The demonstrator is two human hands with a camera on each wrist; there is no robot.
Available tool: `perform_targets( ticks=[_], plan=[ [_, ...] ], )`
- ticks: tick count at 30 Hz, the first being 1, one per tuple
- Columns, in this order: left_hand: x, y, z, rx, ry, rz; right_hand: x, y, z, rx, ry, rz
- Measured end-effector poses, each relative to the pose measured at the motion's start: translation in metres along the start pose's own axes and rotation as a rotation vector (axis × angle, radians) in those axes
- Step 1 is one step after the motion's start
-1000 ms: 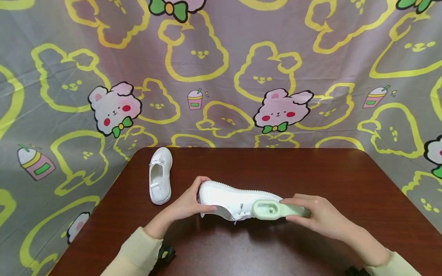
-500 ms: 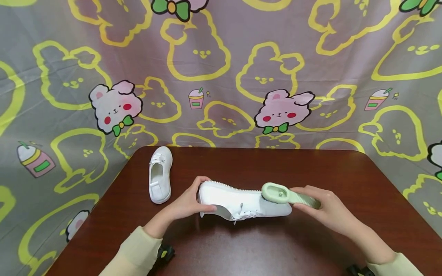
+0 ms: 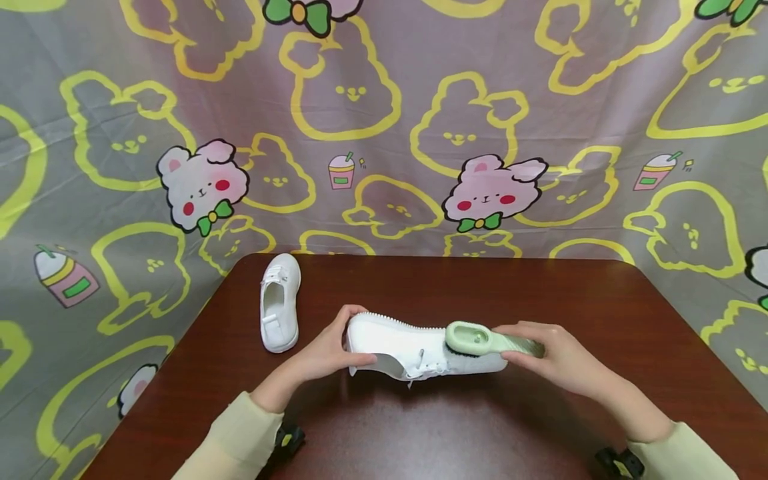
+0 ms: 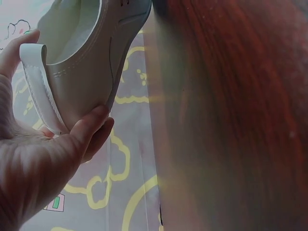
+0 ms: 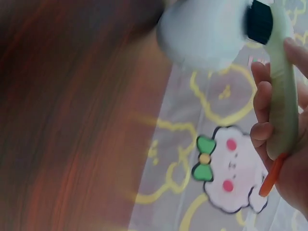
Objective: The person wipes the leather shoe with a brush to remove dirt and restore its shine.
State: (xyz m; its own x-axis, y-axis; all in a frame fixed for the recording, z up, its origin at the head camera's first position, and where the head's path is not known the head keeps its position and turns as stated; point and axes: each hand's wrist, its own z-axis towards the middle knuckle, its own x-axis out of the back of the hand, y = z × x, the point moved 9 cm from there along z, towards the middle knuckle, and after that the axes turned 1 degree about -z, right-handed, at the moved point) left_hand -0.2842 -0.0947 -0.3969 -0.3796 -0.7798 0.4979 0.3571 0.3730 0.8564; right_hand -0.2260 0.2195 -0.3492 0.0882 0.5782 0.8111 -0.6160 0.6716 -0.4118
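A white lace-up shoe (image 3: 396,340) is held on its side above the table, its ridged sole edge facing up and its toe to the right. My left hand (image 3: 327,350) grips it by the heel; the left wrist view shows the fingers curled round the heel (image 4: 77,91). In my right hand (image 3: 549,350) is a pale green brush (image 3: 471,338), gripped by its handle. Its dark bristles (image 5: 259,21) touch the side of the shoe near the toe. An orange piece (image 5: 273,175) sticks out at the handle's end.
A second white shoe (image 3: 280,303) lies upright at the table's back left, toe away from me. The dark brown table (image 3: 420,427) ends at a grey curtain (image 3: 384,153) printed with cartoon rabbits.
The brush has moved from the laces and toe up to the sole edge, then slightly left and down along the shoe's side. My left hand and the shoe have barely moved.
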Motion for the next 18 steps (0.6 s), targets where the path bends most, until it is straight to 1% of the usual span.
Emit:
perform_targets(
  ticks=[4,6,8,11,13,16,18],
  plan=[
    [0.000,0.001,0.000,-0.008,0.000,-0.009,0.011,0.017,0.000,-0.056,0.070,-0.048],
    [-0.001,0.002,-0.001,-0.011,-0.005,-0.012,0.014,0.017,0.000,-0.064,0.094,-0.052],
    [-0.002,0.002,-0.002,-0.007,-0.008,-0.012,0.014,0.011,0.000,-0.051,0.098,-0.020],
    [-0.001,0.002,-0.002,0.005,-0.008,-0.007,0.009,-0.008,0.001,0.013,0.068,0.045],
    [0.000,0.002,-0.002,0.010,-0.004,-0.002,0.003,-0.025,0.002,0.088,0.033,0.060],
    [0.000,0.002,-0.001,0.008,-0.005,0.001,-0.006,-0.045,0.002,0.193,-0.013,0.035],
    [0.001,0.003,-0.001,0.002,-0.006,0.003,-0.010,-0.050,0.002,0.226,-0.027,0.002]
  ],
)
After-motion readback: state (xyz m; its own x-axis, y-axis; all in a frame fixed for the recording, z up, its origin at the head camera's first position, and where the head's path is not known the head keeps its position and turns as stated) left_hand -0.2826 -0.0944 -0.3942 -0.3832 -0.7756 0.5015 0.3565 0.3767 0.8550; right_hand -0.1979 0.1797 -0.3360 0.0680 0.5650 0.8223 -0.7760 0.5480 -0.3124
